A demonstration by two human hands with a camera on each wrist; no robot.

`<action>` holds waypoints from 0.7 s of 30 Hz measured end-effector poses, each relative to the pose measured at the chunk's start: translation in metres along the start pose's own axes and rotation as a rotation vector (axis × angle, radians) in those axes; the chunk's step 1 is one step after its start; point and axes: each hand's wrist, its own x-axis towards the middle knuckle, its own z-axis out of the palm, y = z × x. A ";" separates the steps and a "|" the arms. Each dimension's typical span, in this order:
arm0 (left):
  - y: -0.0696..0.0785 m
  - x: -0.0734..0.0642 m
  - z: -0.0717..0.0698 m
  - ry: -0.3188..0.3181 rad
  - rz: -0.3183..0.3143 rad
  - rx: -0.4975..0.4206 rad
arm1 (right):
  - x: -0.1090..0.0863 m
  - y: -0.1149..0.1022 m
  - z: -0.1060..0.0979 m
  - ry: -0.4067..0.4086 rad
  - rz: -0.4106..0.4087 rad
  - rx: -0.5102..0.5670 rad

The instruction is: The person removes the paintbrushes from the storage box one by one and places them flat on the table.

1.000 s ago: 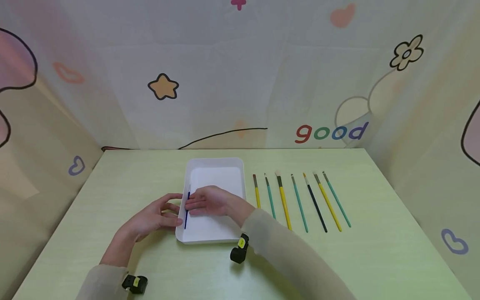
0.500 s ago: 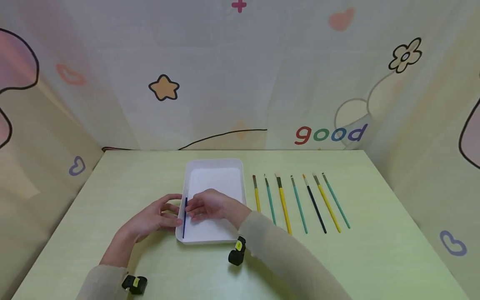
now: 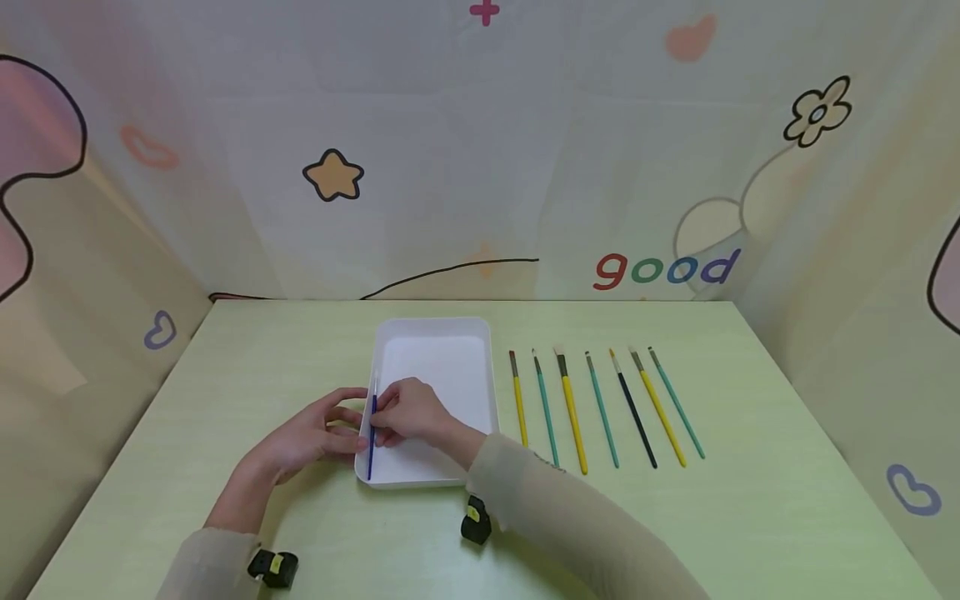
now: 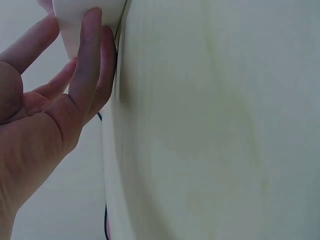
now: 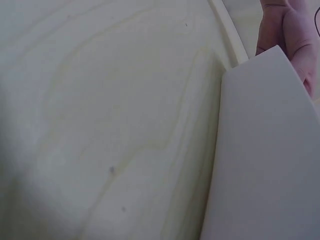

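Note:
A slim blue paintbrush [image 3: 371, 458] lies lengthwise along the left inner side of a white tray [image 3: 453, 358]. My right hand [image 3: 414, 412] reaches in from the right, its curled fingers and thumb pinching the brush near mid-handle. The fingertips cover part of that handle. Outside the tray, my left hand [image 3: 300, 440] rests its spread fingers against the left wall. Up close in the left wrist view, those fingers [image 4: 86, 65] lie nearly straight along the white wall. Only the tray's outer wall [image 5: 270, 145] shows large in the right wrist view, not the brush.
Right of the tray lies a row of several paintbrushes with yellow, teal and black handles; the nearest is a short yellow one [image 3: 519, 396], the farthest a teal one [image 3: 678, 408]. The right sleeve [image 3: 570, 500] crosses the table [image 3: 787, 500] in front. A printed curtain [image 3: 450, 167] hangs behind.
The blue paintbrush has slid nearer the tray's left wall and toward me. My right hand has gone from loosely bent fingers beside it to pinching it. My left hand stays put.

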 end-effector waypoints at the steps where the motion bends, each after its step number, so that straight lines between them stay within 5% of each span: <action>1: 0.000 0.000 0.000 0.004 -0.004 0.001 | 0.000 0.000 0.000 0.003 -0.001 0.004; 21: 0.000 0.002 0.001 0.018 -0.017 0.019 | 0.001 0.007 -0.014 -0.003 0.010 0.150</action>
